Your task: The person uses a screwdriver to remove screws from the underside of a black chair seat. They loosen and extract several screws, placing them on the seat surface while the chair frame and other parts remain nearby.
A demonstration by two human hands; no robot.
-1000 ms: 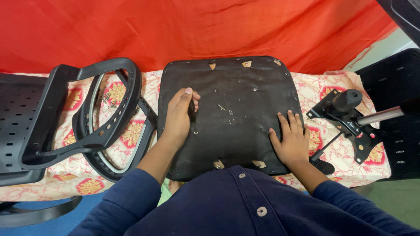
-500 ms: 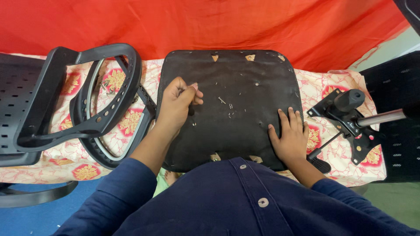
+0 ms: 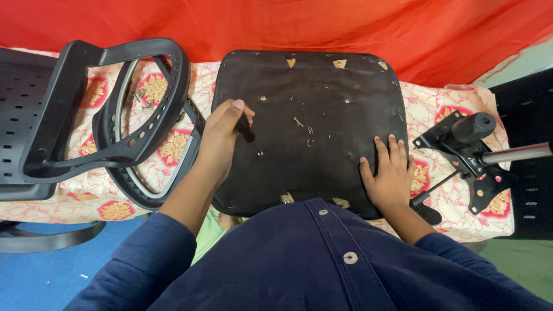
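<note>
Two bare hands work on the dark upturned chair seat panel, which lies on a floral cloth-covered table. Left hand is closed around a small black tool handle, its tip down on the panel. Right hand lies open, palm flat, on the panel's near right corner. Loose screws sit mid-panel. A black metal chair mechanism lies just beside the right hand.

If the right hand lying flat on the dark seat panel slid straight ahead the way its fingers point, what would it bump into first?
Probably nothing soon: the right hand points up the black upturned chair seat panel, whose surface ahead looks bare up to the far edge, then the red cloth backdrop.
</note>
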